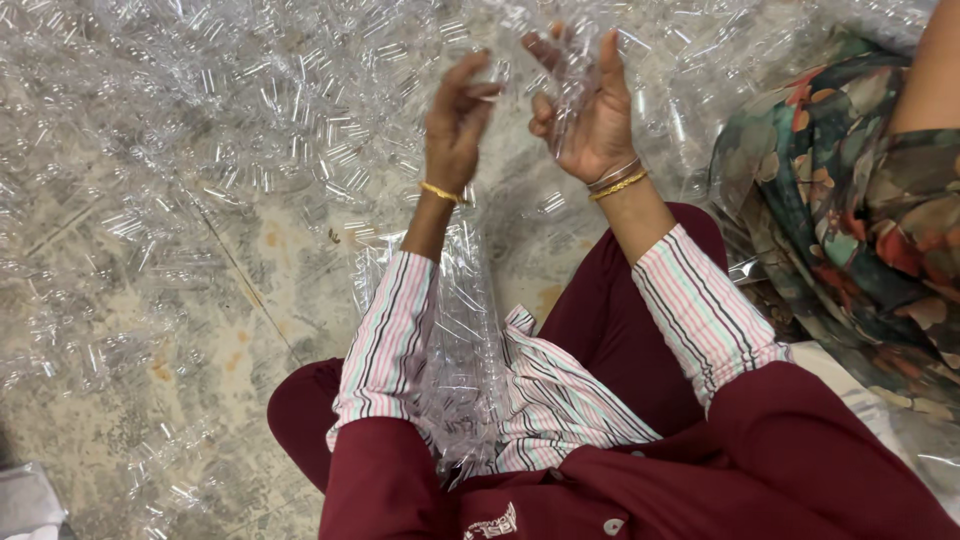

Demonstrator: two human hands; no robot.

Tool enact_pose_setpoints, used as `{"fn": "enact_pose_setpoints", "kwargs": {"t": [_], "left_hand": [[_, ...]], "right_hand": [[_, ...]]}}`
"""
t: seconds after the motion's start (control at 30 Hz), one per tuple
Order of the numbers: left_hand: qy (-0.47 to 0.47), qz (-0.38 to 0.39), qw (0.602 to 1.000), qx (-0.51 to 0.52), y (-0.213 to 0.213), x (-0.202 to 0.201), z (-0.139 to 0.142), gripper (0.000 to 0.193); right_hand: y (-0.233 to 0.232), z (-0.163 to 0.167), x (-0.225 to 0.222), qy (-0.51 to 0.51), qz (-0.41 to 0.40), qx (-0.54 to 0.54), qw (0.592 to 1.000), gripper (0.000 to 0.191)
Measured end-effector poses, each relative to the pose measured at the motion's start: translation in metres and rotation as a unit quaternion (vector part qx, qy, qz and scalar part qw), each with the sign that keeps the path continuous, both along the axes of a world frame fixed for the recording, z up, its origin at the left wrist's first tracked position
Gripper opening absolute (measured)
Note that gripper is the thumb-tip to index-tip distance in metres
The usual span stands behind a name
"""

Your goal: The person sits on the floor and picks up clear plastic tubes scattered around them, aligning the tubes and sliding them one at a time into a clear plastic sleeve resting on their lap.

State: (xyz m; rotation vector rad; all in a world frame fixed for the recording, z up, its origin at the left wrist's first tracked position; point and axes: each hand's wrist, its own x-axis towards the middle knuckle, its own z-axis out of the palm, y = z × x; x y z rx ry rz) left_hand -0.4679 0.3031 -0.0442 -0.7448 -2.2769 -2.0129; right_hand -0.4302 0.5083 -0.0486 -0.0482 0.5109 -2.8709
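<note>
A clear plastic piece [572,75] is held in the right hand [590,110], but its shape is hard to make out. The left hand [455,125] is curled just beside it, with nothing seen inside. A long clear bag [462,340] hangs below the hands. The speckled floor [130,330] around them is covered with many clear plastic pieces [270,110].

Lots of little clear plastic pieces [250,110] are lying spread all over the speckled stone floor [120,400]. On the right, another person in a flowery cloth [860,210] of green, red and orange is sitting close by. A small grey thing [25,500] is peeking in at the bottom left corner.
</note>
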Motion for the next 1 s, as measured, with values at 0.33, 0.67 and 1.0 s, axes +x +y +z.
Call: {"fn": "enact_pose_setpoints", "kwargs": {"t": [0.33, 0.67, 1.0], "left_hand": [[0.127, 0.084, 0.895, -0.418, -0.037, -0.046, -0.024, 0.055], [-0.216, -0.013, 0.904, 0.369, -0.013, -0.023, 0.01, 0.064], [-0.055, 0.055, 0.891, -0.448, -0.033, -0.018, -0.016, 0.067]], "right_hand": [[0.004, -0.002, -0.003, -0.013, -0.012, 0.046, 0.999, 0.06], [-0.015, -0.008, 0.002, 0.006, 0.099, 0.046, 0.994, 0.06], [-0.01, -0.008, 0.003, 0.018, 0.077, 0.02, 0.997, 0.064]]}}
